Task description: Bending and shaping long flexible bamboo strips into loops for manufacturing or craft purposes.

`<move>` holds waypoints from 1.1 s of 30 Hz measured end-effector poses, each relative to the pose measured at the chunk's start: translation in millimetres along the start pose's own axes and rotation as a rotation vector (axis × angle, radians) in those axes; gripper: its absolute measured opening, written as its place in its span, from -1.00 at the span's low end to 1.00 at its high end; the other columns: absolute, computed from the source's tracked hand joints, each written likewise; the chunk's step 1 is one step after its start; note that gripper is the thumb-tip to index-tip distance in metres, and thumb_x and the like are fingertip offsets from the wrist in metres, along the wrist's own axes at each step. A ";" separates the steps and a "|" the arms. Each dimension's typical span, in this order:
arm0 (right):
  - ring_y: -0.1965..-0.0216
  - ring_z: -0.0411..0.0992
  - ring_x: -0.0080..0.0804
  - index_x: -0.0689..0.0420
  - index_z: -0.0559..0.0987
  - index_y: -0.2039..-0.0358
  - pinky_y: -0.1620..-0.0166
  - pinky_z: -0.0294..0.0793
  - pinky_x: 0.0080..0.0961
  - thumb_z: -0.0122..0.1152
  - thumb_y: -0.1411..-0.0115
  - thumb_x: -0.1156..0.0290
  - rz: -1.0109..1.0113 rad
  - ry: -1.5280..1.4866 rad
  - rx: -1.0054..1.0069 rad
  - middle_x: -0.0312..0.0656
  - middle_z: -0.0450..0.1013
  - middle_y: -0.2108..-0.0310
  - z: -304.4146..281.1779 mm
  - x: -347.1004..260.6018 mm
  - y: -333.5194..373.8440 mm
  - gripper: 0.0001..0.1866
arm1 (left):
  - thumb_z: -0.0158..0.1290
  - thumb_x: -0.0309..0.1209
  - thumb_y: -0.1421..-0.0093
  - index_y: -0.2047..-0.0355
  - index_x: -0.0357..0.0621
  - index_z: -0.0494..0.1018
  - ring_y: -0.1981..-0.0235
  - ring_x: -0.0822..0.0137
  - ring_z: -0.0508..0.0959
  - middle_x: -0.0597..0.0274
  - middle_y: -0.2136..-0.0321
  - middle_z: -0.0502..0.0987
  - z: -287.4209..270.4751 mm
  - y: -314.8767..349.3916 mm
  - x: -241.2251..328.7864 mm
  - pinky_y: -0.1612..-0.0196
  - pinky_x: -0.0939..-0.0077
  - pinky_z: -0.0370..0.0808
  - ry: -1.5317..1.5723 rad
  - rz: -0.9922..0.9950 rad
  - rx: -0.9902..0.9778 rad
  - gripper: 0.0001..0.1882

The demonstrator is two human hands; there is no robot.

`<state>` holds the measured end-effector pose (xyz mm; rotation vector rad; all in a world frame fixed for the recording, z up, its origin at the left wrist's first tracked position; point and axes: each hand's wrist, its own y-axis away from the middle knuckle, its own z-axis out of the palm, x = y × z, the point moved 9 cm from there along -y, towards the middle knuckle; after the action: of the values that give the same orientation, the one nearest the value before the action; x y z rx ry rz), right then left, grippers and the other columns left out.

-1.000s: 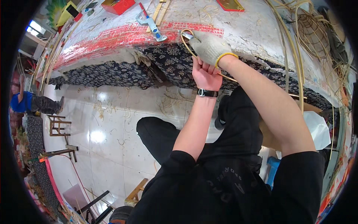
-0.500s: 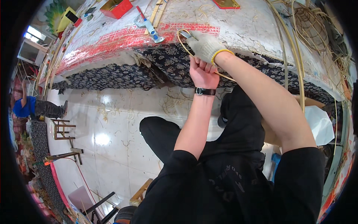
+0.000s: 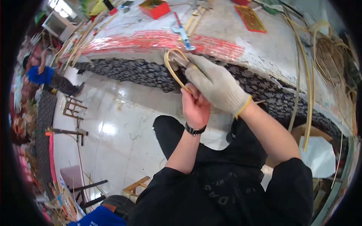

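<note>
A pale bamboo strip (image 3: pixel 169 68) is bent into a narrow loop in front of me. Its lower side runs into my left hand (image 3: pixel 196 109), which is bare, wears a dark watch (image 3: pixel 194 130) at the wrist, and has its fingers closed round the strip. My right hand (image 3: pixel 220 83) wears a white knitted glove with a yellow cuff. It is closed on a knife (image 3: pixel 178 59) whose blurred metal blade points into the loop. The glove hides most of the handle. Both hands are close together, just off the table's near edge.
Along the white table (image 3: pixel 135 22) lie a blue-and-red tool (image 3: pixel 183 35), a red box (image 3: pixel 154 8) and a shallow red tray (image 3: pixel 250 18). Long strips (image 3: pixel 307 86) hang over the right edge. A wooden stool (image 3: pixel 73 107) and a person in blue (image 3: pixel 40 75) are at the left.
Both hands have come nearer to my body, away from the table, with the strip and knife. The view has shifted too. Blue cloth now shows at the lower left.
</note>
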<state>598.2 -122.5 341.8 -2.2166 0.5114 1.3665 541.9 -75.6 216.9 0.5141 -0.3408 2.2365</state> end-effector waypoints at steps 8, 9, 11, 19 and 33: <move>0.28 0.48 -0.44 0.28 0.40 -0.17 0.18 0.50 -0.42 0.10 -0.34 0.32 -0.275 -0.131 0.010 -0.07 0.49 0.29 41.6 -67.5 27.4 -0.54 | -0.24 -0.03 -0.48 0.32 -0.13 0.30 0.39 0.48 0.36 0.37 0.36 0.39 13.8 53.3 84.9 0.26 0.50 0.35 -0.258 0.308 -0.118 -0.58; 0.27 0.48 -0.44 0.28 0.41 -0.17 0.17 0.50 -0.43 0.11 -0.33 0.32 -0.255 -0.152 0.000 -0.07 0.49 0.27 44.6 -64.2 30.2 -0.54 | -0.24 -0.03 -0.48 0.32 -0.13 0.30 0.39 0.48 0.36 0.37 0.36 0.39 8.3 60.0 90.7 0.26 0.50 0.35 -0.264 0.314 -0.118 -0.58; 0.24 0.48 -0.43 0.27 0.42 -0.16 0.14 0.50 -0.43 0.14 -0.32 0.32 -0.206 -0.196 -0.024 -0.06 0.49 0.22 54.6 -51.9 34.3 -0.55 | -0.29 -0.03 -0.50 -0.03 -0.23 0.27 0.04 0.28 0.41 0.16 0.04 0.40 -5.2 74.2 100.9 -0.06 0.30 0.34 -0.559 0.285 -0.233 -0.53; 0.25 0.47 -0.40 0.28 0.43 -0.12 0.13 0.48 -0.46 0.11 -0.35 0.38 -0.119 -0.302 0.008 -0.07 0.48 0.27 87.9 17.1 49.2 -0.61 | -0.30 -0.13 -0.52 0.07 -0.23 0.32 0.27 0.35 0.44 0.16 0.27 0.44 11.6 70.5 140.1 0.14 0.40 0.42 -0.792 0.274 -0.141 -0.61; 0.02 0.45 0.21 0.27 0.42 -0.13 0.02 0.47 -0.17 -0.05 -0.40 0.25 -0.046 -0.427 0.032 0.20 0.46 0.03 97.1 69.0 65.1 -0.58 | -0.24 -0.31 -0.49 0.38 -0.18 0.29 0.57 0.50 0.27 0.36 0.58 0.32 -17.1 56.9 98.8 0.48 0.55 0.25 -1.160 0.510 0.157 -0.70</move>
<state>522.6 -123.5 229.0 -1.8223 0.3211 1.7289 435.3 -41.2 243.7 1.9789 -0.9538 2.1828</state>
